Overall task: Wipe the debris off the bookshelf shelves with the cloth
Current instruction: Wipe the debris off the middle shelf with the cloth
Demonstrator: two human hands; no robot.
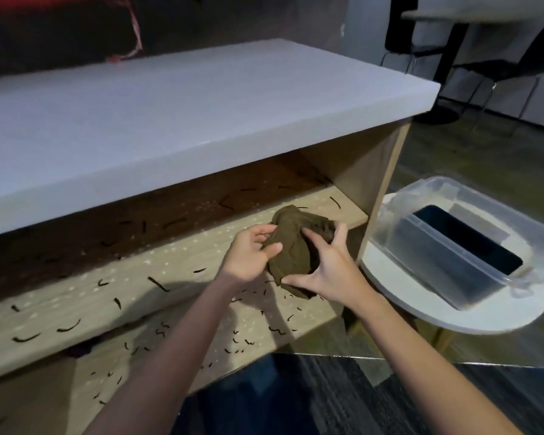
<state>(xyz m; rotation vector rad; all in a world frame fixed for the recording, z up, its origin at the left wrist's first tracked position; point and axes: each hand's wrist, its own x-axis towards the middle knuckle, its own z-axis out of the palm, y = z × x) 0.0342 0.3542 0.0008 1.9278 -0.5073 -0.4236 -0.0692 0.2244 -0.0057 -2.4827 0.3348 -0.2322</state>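
Olive-brown, wadded: gripping cloth (296, 243) with left hand (245, 259) and right hand (333, 274) at shelf (176, 268). Better to flatten into a pad, press down, sweep debris (157, 284) one way, toward front edge.

no readable text or labels

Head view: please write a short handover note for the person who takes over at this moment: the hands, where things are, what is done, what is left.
Left hand: grips the cloth.
Right hand: grips the cloth too.
Cloth: bunched, over the right end of the upper shelf.
Debris: dark strands and pale specks lie on the upper shelf and on the lower shelf.
Done: no wiped patch shows.
Left: wipe both shelves. A clear bin stands to the right.
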